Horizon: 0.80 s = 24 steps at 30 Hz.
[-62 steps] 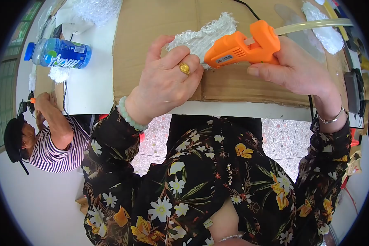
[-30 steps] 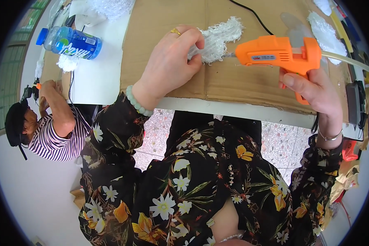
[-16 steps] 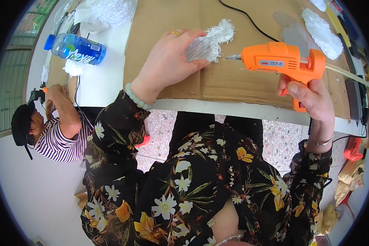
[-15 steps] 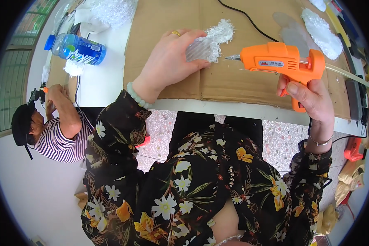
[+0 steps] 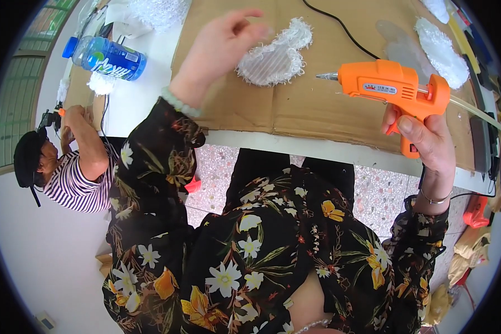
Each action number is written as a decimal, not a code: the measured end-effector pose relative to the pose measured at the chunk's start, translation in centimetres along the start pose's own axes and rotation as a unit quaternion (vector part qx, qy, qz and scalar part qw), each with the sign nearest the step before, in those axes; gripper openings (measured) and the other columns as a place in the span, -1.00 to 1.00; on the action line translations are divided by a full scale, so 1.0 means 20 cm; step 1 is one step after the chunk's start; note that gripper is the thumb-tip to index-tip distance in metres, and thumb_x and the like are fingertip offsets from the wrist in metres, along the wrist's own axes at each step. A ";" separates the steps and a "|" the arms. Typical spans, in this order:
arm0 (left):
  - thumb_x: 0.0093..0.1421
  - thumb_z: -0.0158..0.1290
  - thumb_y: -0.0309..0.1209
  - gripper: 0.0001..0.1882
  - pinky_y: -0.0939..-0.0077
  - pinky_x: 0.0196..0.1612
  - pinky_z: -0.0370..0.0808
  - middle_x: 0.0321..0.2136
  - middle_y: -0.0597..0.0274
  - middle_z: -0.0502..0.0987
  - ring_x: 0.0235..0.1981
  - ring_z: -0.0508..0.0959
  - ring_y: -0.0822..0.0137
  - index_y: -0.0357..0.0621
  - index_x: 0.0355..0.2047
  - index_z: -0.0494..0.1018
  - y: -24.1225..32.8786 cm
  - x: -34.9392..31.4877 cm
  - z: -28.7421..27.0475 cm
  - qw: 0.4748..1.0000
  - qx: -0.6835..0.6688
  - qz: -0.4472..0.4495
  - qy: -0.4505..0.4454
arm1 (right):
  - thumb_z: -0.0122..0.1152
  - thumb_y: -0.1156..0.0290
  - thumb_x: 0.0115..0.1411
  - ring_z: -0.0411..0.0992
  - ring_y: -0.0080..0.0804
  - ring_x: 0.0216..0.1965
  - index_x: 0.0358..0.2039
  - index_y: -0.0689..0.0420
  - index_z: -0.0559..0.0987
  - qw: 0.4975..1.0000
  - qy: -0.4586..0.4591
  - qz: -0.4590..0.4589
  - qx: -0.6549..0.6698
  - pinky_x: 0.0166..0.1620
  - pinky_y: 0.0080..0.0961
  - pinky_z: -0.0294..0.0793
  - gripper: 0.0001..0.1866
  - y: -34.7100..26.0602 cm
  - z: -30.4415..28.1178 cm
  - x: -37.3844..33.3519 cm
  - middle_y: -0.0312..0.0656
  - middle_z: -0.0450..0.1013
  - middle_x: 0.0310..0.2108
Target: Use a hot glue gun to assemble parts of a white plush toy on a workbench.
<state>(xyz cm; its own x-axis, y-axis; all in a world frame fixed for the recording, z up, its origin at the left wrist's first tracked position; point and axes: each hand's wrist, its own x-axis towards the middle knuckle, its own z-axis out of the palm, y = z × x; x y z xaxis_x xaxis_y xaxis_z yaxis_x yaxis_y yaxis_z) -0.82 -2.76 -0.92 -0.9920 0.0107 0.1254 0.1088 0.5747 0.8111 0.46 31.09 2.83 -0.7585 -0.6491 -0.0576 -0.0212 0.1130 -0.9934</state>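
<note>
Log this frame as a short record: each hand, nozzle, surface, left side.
Left hand: near the fluffy white piece, nothing visible in grip
Right hand: grip closed around handle of the orange glue gun
Nozzle: points toward the white piece, apart from it
Surface: brown cardboard on a white table
Left side: bottle with blue cap, co-worker in striped top
</note>
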 end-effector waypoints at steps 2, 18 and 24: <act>0.01 0.20 -0.32 -0.61 0.51 -0.27 0.41 -0.44 0.24 0.49 -0.35 0.49 0.35 -0.15 -0.13 0.46 0.03 -0.05 -0.08 0.999 -0.018 0.029 0.035 | 0.18 0.17 0.12 0.38 -0.48 -0.35 -0.11 0.21 0.38 1.000 -0.009 0.006 -0.006 -0.29 -0.55 0.34 -0.56 0.01 0.00 0.01 -0.23 0.38 -0.39; -0.16 0.03 -0.48 -0.86 0.31 -0.12 0.36 -0.43 0.29 0.41 -0.24 0.42 0.29 -0.19 -0.50 0.44 0.07 -0.27 0.03 0.810 0.382 0.445 0.017 | 0.16 0.21 0.13 0.36 -0.51 -0.36 -0.13 0.23 0.39 0.997 -0.021 0.039 -0.071 -0.28 -0.57 0.36 -0.60 -0.07 0.03 0.07 -0.25 0.39 -0.37; -0.24 0.10 -0.51 -0.88 0.29 -0.23 0.37 -0.52 0.31 0.38 -0.38 0.42 0.32 -0.20 -0.59 0.46 0.16 -0.41 0.14 0.826 0.329 0.452 0.078 | 0.20 0.36 0.12 0.28 -0.68 -0.44 -0.11 0.21 0.39 0.983 -0.050 0.112 -0.135 -0.42 -0.74 0.26 -0.65 -0.15 0.06 0.12 -0.33 0.37 -0.40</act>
<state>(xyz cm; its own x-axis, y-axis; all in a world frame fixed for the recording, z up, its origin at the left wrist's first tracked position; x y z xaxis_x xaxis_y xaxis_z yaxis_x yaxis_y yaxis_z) 7.54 1.32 -0.86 -0.4992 0.6027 0.6226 0.6915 0.7100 -0.1329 -0.53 28.37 5.55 -0.6966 -0.6540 -0.2949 -0.0433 0.4486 -0.8927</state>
